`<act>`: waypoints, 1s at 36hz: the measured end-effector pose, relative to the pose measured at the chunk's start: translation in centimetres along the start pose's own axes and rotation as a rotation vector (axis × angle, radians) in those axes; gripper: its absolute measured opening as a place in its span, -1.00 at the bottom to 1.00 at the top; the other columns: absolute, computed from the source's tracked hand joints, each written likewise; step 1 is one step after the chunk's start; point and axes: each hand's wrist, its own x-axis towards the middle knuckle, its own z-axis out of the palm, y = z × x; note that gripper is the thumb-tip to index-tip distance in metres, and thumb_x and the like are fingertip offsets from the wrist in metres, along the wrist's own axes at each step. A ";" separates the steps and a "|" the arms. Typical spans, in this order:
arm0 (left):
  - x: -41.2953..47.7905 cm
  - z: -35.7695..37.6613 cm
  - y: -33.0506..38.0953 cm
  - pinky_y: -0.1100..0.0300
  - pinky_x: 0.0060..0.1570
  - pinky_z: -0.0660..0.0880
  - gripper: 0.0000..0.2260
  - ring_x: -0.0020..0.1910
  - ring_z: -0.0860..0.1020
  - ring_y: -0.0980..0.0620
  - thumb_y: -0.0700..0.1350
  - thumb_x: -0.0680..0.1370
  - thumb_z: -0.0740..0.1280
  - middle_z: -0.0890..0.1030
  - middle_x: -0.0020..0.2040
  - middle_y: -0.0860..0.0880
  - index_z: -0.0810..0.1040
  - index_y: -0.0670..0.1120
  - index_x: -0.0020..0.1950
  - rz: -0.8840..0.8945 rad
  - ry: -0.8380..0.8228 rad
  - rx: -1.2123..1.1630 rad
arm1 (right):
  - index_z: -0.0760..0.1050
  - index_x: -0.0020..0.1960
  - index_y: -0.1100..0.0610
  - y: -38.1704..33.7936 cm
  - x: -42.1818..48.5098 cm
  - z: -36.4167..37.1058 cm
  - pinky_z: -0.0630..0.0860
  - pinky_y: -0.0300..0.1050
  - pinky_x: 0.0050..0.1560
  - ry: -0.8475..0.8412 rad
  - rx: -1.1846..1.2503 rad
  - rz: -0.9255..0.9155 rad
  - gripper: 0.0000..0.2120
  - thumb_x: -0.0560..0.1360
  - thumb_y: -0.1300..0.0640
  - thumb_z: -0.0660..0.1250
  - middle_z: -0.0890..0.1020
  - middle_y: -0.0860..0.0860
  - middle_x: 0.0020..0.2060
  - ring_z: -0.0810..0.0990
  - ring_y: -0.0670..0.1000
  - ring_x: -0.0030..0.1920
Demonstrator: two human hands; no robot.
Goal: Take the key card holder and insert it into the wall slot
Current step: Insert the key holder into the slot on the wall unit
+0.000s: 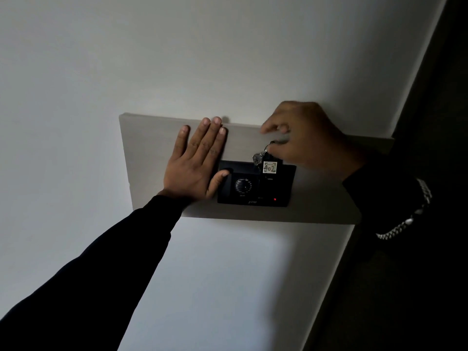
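My left sleeve [101, 262] leads to my flat, empty left hand [196, 160] bracing the panel [152, 148]; my right hand [304, 138] pinches the key card holder [269, 168], upright, partly in the wall slot [269, 179] directly below.

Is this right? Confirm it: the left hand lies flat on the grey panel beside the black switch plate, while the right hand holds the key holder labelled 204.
Not quite. The head view shows the label on the key holder reads 402, not 204. The rest stands: left hand flat on the grey panel beside the black switch plate, right hand holding the holder.
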 end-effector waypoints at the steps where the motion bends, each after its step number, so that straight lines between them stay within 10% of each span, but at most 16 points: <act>1: 0.0 0.0 0.0 -0.13 0.63 -0.07 -0.34 0.65 0.06 -0.12 0.19 0.64 -0.01 0.10 0.64 -0.15 0.10 -0.18 0.63 0.000 0.004 -0.005 | 0.67 -0.02 0.14 0.1 0.3 0.1 0.51 -0.12 -0.05 -0.078 -0.046 -0.019 -0.71 0.26 0.24 0.46 0.66 0.11 -0.10 0.57 0.03 -0.15; 12: 0.1 -0.4 0.0 -0.17 0.60 0.01 -0.35 0.65 0.09 -0.12 0.18 0.63 0.01 0.16 0.62 -0.17 0.14 -0.19 0.62 -0.001 0.006 -0.028 | 0.68 -0.22 0.12 0.8 2.4 0.6 0.53 0.00 -0.12 -0.268 -0.224 -0.190 -0.89 0.35 0.08 0.46 0.68 0.08 -0.28 0.53 0.03 -0.23; 27: 0.1 -0.3 0.0 -0.16 0.61 -0.01 -0.37 0.65 0.08 -0.12 0.14 0.64 0.00 0.13 0.64 -0.15 0.11 -0.19 0.62 0.000 -0.015 -0.026 | 0.69 -0.22 0.20 1.2 -1.9 4.2 0.61 -0.08 -0.26 0.376 0.297 0.121 -0.87 0.36 0.12 0.52 0.71 0.10 -0.36 0.64 -0.01 -0.37; 36: -0.1 0.0 -0.2 -0.16 0.62 -0.04 -0.34 0.65 0.08 -0.14 0.18 0.63 0.01 0.13 0.64 -0.18 0.12 -0.20 0.62 0.011 -0.006 -0.019 | 0.67 -0.27 0.21 1.2 -2.5 4.9 0.49 -0.10 -0.32 0.437 0.225 0.118 -0.83 0.39 0.11 0.51 0.66 0.10 -0.41 0.55 0.01 -0.40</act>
